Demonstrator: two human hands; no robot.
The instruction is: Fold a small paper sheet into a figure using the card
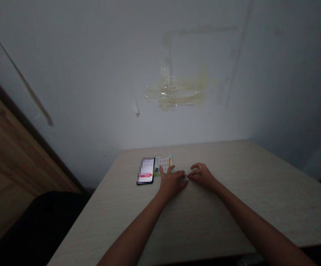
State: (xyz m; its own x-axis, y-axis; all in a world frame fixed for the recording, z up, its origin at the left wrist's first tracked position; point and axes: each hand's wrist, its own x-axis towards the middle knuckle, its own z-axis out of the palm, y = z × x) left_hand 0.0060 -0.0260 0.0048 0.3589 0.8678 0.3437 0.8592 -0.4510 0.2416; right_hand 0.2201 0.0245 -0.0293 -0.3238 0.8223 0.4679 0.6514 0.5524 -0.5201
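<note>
Both my hands rest on a pale wooden table (232,207) near its far edge. My left hand (173,180) lies mostly flat, fingers spread toward a small printed card (163,163), while its thumb and forefinger meet a tiny white piece (185,172). My right hand (202,173) pinches the same white piece from the right with curled fingers. A phone (146,171) with a lit screen lies just left of the card.
A white wall (94,74) with yellowed tape remains (174,92) stands right behind the table. A wooden panel (7,155) runs along the left, and a dark shape (38,225) sits below the table's left edge.
</note>
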